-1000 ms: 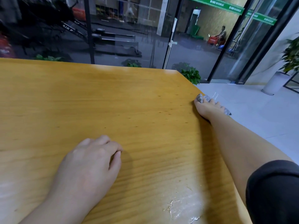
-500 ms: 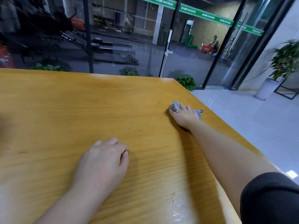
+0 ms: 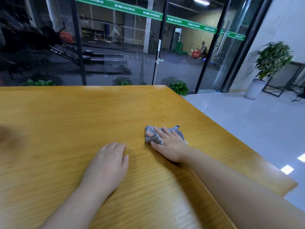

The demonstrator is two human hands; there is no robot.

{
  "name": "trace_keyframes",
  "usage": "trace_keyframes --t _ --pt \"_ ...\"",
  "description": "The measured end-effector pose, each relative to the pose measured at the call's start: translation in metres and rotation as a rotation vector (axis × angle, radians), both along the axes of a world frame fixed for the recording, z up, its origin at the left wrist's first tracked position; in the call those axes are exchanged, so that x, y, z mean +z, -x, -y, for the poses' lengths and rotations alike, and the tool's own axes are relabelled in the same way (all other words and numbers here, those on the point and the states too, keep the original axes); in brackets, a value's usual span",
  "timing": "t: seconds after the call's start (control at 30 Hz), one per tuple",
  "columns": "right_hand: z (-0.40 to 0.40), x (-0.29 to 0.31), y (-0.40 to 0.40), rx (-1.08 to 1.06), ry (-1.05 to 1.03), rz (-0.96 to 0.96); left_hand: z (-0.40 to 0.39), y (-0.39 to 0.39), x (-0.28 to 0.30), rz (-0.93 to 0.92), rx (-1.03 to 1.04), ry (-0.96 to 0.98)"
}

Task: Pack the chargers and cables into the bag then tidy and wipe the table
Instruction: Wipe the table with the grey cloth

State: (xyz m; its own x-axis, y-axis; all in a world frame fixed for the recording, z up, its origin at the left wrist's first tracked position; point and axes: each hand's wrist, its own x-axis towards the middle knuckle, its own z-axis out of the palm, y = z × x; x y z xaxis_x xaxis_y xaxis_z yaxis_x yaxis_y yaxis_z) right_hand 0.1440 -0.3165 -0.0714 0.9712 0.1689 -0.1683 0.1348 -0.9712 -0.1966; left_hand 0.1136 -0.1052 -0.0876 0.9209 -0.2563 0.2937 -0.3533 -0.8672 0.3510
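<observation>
A crumpled grey cloth (image 3: pixel 152 136) lies on the yellow wooden table (image 3: pixel 69 116), right of the middle. My right hand (image 3: pixel 170 144) lies flat on the cloth with straight fingers and presses it onto the wood. My left hand (image 3: pixel 107 164) rests palm down on the table just left of it, with its fingertips bent under and nothing in it. No chargers, cables or bag are in view.
The table's right edge (image 3: pixel 244 146) runs diagonally, with a white tiled floor (image 3: pixel 247 118) beyond it. Glass walls and a glass door (image 3: pixel 158 60) stand behind the far edge. A potted plant (image 3: pixel 270 63) stands at the right, and small plants (image 3: pixel 179 87) sit by the glass.
My right hand has drawn the cloth back from the table's far right edge toward me and the middle. My left hand has stayed in place.
</observation>
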Motion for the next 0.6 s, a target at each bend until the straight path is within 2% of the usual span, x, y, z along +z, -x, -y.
trace_keyframes --t 0.2,0.33,0.47,0.53,0.6 --pt "-0.012 0.006 0.056 0.138 -0.034 -0.038 -0.003 0.000 -0.004 -0.069 -0.036 0.095" --pt "-0.006 0.003 0.082 0.028 -0.251 -0.080 0.002 0.005 0.001 -0.019 -0.129 0.138" --pt "0.011 0.003 0.094 -0.372 -0.848 -0.182 0.008 0.012 0.003 0.026 -0.313 0.165" --pt "0.027 0.016 0.099 -0.568 -1.192 -0.138 0.011 0.015 0.004 0.032 -0.383 0.173" --pt "0.044 0.033 0.105 -0.742 -1.471 -0.004 0.012 0.015 0.003 0.020 -0.423 0.184"
